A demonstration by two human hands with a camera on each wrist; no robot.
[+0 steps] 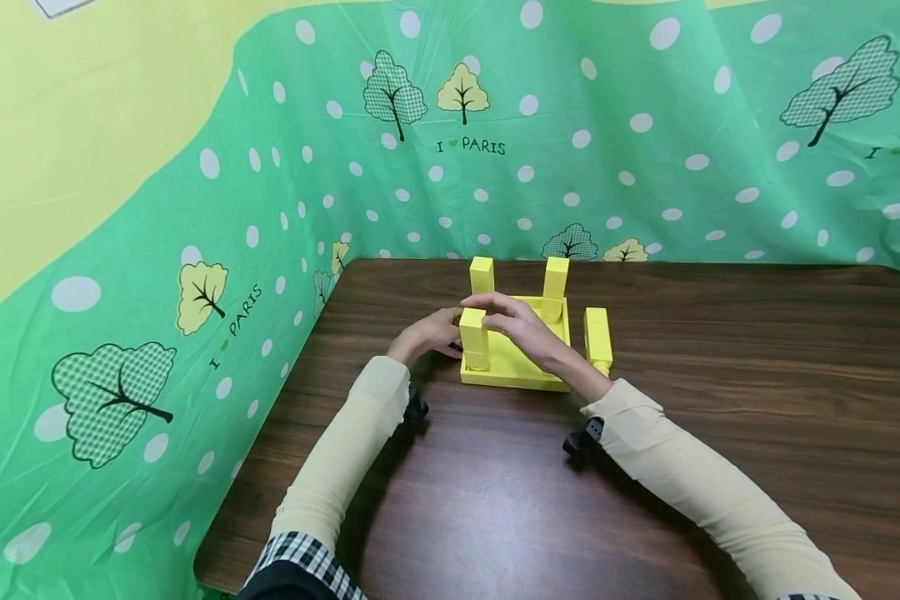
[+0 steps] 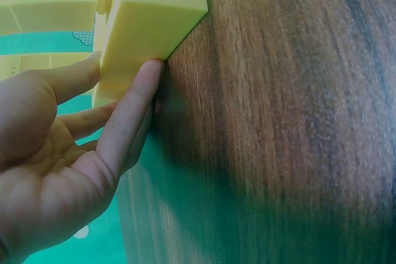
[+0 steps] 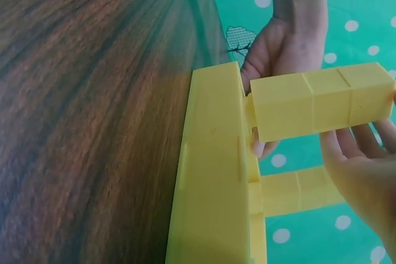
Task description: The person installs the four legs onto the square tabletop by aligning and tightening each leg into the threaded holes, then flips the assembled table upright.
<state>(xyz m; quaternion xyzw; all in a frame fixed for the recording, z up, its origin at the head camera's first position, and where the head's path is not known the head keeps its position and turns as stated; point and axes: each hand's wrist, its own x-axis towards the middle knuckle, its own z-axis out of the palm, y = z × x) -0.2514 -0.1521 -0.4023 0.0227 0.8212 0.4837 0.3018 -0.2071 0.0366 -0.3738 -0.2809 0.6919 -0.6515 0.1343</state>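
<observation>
A shallow square yellow plastic base (image 1: 513, 383) lies on the table with three yellow posts standing on it. My left hand (image 1: 431, 333) grips the base at its left side; the left wrist view shows fingertips (image 2: 148, 72) against its wall. My right hand (image 1: 525, 333) holds the near-left post (image 1: 474, 337) by its upper part. In the right wrist view, fingers (image 3: 331, 146) rest along that post, which meets the base at its lower end. Farther back stand the far-left post (image 1: 482, 275) and the far-right post (image 1: 556, 279).
A loose yellow post (image 1: 597, 333) with a rounded peg lies on the table right of the base. The dark wooden table (image 1: 757, 400) extends to the right and front. A green dotted cloth (image 1: 495, 200) hangs behind and at the left.
</observation>
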